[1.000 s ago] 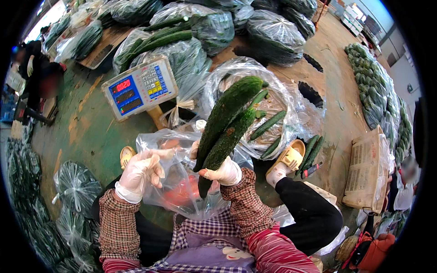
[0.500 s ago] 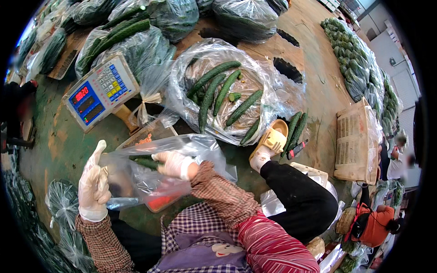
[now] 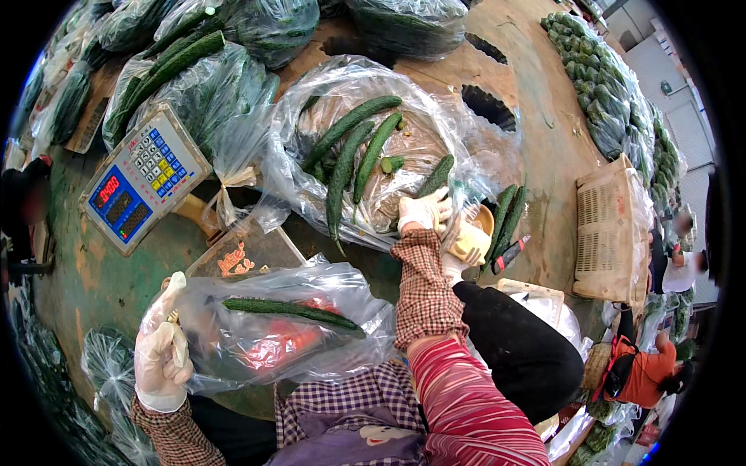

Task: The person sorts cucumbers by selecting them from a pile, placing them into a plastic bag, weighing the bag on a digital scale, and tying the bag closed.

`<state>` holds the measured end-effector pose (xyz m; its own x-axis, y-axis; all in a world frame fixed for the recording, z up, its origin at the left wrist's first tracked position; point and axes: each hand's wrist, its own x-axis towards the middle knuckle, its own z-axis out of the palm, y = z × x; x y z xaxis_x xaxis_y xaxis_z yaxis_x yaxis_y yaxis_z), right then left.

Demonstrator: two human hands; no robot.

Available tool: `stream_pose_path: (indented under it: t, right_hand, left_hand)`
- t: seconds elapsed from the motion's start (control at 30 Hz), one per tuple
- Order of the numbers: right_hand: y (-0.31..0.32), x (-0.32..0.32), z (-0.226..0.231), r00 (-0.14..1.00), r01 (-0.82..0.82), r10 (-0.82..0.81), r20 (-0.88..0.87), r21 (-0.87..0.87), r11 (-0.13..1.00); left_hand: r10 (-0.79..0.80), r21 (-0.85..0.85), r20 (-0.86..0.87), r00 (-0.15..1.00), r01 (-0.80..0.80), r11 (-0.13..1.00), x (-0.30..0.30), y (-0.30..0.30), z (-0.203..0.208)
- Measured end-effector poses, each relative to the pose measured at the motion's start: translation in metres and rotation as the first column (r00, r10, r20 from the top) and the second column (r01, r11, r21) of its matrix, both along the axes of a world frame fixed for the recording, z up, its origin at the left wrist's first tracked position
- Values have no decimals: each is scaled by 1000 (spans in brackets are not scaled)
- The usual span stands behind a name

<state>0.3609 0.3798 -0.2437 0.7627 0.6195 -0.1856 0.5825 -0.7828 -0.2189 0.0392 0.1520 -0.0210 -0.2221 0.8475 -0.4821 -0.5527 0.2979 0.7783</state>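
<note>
My left hand [image 3: 162, 353], in a pale glove, is closed on the mouth of a clear plastic bag [image 3: 210, 365]. Inside that bag lies a long dark-green cucumber [image 3: 291, 310], and a red patch shows through the plastic. At the near right side of a plastic-lined round container [image 3: 284, 175], my gloved right hand [image 3: 424, 210] is closed over the lower end of a cucumber [image 3: 437, 175], whose upper end shows. Several other cucumbers [image 3: 342, 175] and a short cut piece [image 3: 392, 164] lie in the container.
A digital scale display [image 3: 144, 182] stands at left. Tied bags of cucumbers [image 3: 268, 31] line the back. Beside my sandalled foot [image 3: 470, 241] lie two cucumbers [image 3: 509, 217] and a red-and-black tool [image 3: 510, 254]. A plastic crate [image 3: 610, 233] is at right, near a person in orange [image 3: 645, 377].
My right hand has moved from the bag to the container and onto a cucumber. The cucumber in the bag now lies released. My left hand still holds the bag. The display reading differs.
</note>
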Motion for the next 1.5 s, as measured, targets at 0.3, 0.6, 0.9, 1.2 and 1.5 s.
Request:
stream_pose_path:
  t: [0.3,0.6,0.9,1.2,1.5]
  right_hand:
    - [10,2,26,966,149,-182,-186,-175,973]
    - [-17,40,2,532,437,218,-818,486,757]
    - [-125,-56,132,-869,327,433,-239,380,865]
    - [-150,-98,137,-932,20,253,-260,660,751]
    - [-160,-144,148,-705,-419,484,-519,855,307]
  left_hand:
    - [-103,-7,-68,992,102,995,0,-4,2]
    - [-139,48,-77,987,142,989,-2,-11,-2]
    - [-229,-7,-73,971,229,973,-4,-14,0]
    - [-200,42,7,980,199,979,-16,-28,-2]
    - [-143,36,96,985,141,989,-34,-43,18]
